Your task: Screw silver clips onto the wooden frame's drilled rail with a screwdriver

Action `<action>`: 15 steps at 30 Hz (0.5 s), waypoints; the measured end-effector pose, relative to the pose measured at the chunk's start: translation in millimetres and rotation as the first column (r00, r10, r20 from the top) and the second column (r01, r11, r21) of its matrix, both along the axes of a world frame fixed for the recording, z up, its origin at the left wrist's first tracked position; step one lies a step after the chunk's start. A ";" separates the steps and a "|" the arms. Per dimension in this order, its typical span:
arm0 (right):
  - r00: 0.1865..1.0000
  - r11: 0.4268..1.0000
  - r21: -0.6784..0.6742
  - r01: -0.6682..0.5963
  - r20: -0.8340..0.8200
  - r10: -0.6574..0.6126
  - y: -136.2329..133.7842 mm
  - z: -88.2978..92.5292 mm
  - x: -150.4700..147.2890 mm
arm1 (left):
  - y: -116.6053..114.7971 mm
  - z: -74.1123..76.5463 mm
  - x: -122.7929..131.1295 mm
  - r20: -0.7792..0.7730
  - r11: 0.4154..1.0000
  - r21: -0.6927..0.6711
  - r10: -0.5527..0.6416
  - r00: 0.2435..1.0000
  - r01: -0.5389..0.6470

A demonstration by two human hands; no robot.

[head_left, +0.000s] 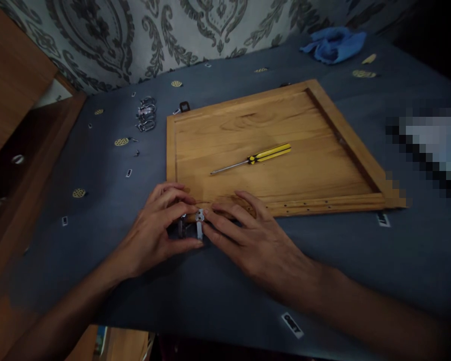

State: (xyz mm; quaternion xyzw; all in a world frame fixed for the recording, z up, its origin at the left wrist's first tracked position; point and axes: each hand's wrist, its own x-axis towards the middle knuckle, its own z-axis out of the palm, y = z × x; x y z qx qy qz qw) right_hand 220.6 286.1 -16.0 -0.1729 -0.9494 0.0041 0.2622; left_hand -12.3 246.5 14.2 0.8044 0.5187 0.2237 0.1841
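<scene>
A wooden cabinet door (270, 135) lies flat on a dark blue-grey cloth. At its near left edge sits a small metal hinge (198, 220). My left hand (158, 228) curls around the hinge from the left, fingers pinched on it. My right hand (244, 235) comes in from the right, its fingertips pressed on the same hinge and the door's edge. A yellow-handled screwdriver (261, 156) rests on the middle of the door, untouched.
A pile of metal hinges (146, 116) lies beyond the door's left corner. Small yellow discs (122, 142) and screws are scattered over the cloth. A blue rag (332, 44) sits at the far right. Wooden furniture (11, 100) stands on the left.
</scene>
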 end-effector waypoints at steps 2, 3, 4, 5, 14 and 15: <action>1.000 1.000 0.017 0.003 0.004 -0.003 -0.1 -0.3 -0.3 | 0.2 0.0 -0.1 -0.012 1.000 0.010 -0.009 1.000 0.009; 1.000 1.000 0.022 0.003 0.007 -0.003 -0.2 -0.4 -0.4 | 0.2 -0.2 -0.1 -0.020 1.000 0.013 -0.009 1.000 0.009; 1.000 1.000 0.024 0.003 0.008 -0.003 -0.2 -0.6 -0.6 | 0.1 -0.4 -0.1 -0.029 1.000 0.013 -0.006 1.000 0.007; 1.000 1.000 0.025 0.003 0.014 -0.003 -0.1 -0.7 -0.7 | -0.1 -0.7 -0.1 -0.036 1.000 0.011 -0.002 0.999 0.003; 0.999 1.000 0.016 -0.005 0.033 0.004 0.9 0.1 0.7 | -0.1 -0.1 -1.2 -0.043 1.000 0.017 -0.018 0.999 0.019; 1.000 1.000 0.011 -0.008 0.029 0.008 0.8 0.1 0.9 | 0.1 0.3 -1.1 -0.046 1.000 0.019 -0.022 0.999 0.023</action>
